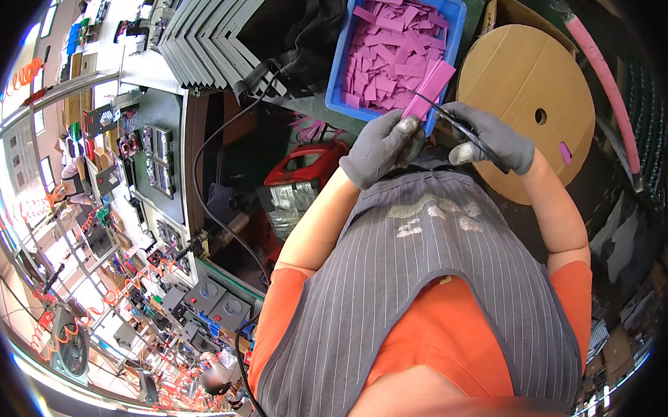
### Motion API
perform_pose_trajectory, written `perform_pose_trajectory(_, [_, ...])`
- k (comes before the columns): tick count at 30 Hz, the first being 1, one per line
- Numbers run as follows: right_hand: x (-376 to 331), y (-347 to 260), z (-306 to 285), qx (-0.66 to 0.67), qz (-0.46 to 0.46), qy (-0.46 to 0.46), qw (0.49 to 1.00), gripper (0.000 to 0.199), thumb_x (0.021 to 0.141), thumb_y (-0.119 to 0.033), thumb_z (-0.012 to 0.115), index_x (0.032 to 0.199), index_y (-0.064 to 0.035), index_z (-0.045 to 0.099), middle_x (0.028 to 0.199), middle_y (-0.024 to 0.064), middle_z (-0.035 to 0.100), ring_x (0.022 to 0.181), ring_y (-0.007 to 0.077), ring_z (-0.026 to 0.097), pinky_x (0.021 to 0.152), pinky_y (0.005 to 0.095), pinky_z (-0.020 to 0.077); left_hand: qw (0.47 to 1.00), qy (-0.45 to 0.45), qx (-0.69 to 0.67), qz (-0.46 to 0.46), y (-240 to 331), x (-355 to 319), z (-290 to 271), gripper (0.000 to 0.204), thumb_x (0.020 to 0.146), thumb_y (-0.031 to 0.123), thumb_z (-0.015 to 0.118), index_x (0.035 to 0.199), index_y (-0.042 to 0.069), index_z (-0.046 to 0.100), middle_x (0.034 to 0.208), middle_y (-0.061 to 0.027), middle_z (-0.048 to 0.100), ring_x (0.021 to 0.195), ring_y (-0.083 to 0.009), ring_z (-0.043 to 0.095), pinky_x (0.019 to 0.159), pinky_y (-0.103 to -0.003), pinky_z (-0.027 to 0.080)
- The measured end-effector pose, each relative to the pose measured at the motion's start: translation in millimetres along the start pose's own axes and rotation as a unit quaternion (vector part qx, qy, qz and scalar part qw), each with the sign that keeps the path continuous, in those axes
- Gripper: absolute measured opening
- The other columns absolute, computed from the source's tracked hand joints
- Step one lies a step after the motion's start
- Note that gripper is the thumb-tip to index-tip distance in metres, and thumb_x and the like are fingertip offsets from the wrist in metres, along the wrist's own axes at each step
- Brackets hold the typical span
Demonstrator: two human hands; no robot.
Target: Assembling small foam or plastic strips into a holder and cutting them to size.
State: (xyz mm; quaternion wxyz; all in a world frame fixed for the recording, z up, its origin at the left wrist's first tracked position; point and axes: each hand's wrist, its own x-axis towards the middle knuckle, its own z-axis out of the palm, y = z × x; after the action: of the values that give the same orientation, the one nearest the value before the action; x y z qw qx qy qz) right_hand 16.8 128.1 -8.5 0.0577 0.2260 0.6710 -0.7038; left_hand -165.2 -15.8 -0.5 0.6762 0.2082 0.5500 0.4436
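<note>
Head view: the left hand (382, 144), the nearer, pinches the strip (434, 84), its long axis slanting away rightward from the grip, over the near right corner of the bin (339, 72), while the right hand (497, 136), beside that corner, clasps scissors (470, 134).

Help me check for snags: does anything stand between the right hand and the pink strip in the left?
Only the dark tool that the right hand holds, reaching to the pink strip. Nothing else visible does.

Smooth pink strips (438, 78); matt cardboard disc (521, 92).
</note>
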Motion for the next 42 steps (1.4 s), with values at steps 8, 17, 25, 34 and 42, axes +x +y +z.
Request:
perform_pose_trajectory(8, [-2.7,2.7,0.1,0.009,-0.017,0.006,1.0,0.076,0.063,-0.041,0.08,0.119,-0.0009,0.048,0.086,0.0054,0.054,0.082,0.0155,0.052,0.074,0.0281,0.0433,1.0,0.006,-0.002,-0.012,-0.7,-0.6,-0.2,0.035,0.093,0.036,0.047,0.089,0.002,0.054,0.065,0.0014,0.047,0.051,-0.0061,0.044,0.047,-0.02,0.038])
perform_pose_trajectory(17, [0.1,-1.0,0.2,0.025,0.035,0.021,0.999,0.049,0.074,-0.03,0.071,0.111,-0.002,0.054,0.076,-0.0011,0.048,0.064,0.0058,0.044,0.055,0.0198,0.0382,0.999,0.012,0.032,-0.018,-2.5,3.7,-0.9,0.034,0.093,0.036,0.046,0.089,0.003,0.055,0.065,0.0013,0.047,0.051,-0.0066,0.044,0.048,-0.02,0.04])
perform_pose_trajectory(25, [20.8,36.5,-13.6,0.077,0.151,0.029,0.985,0.022,0.083,-0.024,0.061,0.089,-0.0027,0.061,0.06,-0.0013,0.054,0.047,0.0049,0.047,0.044,0.0188,0.037,0.997,0.009,0.067,-0.029,-23.0,36.6,-25.9,0.034,0.093,0.035,0.046,0.091,0.002,0.055,0.06,-0.0004,0.045,0.048,-0.0088,0.043,0.047,-0.024,0.043])
perform_pose_trajectory(34, [12.3,1.6,8.3,0.211,-0.014,0.106,0.972,0.041,0.075,-0.005,0.066,0.112,-0.0042,0.048,0.075,0.0025,0.055,0.06,0.0082,0.054,0.054,0.0209,0.0455,0.991,-0.099,0.016,-0.086,-13.5,6.0,2.7,0.034,0.091,0.035,0.051,0.098,0.001,0.053,0.066,0.0023,0.044,0.056,-0.0069,0.047,0.05,-0.021,0.043])
perform_pose_trajectory(42, [13.4,-15.0,-18.4,0.139,-0.067,0.173,0.973,0.045,0.073,-0.006,0.067,0.114,-0.0047,0.05,0.075,-0.0017,0.05,0.064,0.0063,0.049,0.057,0.0185,0.0422,0.993,-0.093,-0.002,-0.071,0.5,-6.8,-2.2,0.031,0.092,0.033,0.049,0.098,0.003,0.054,0.079,0.0005,0.052,0.059,-0.0066,0.046,0.051,-0.02,0.042])
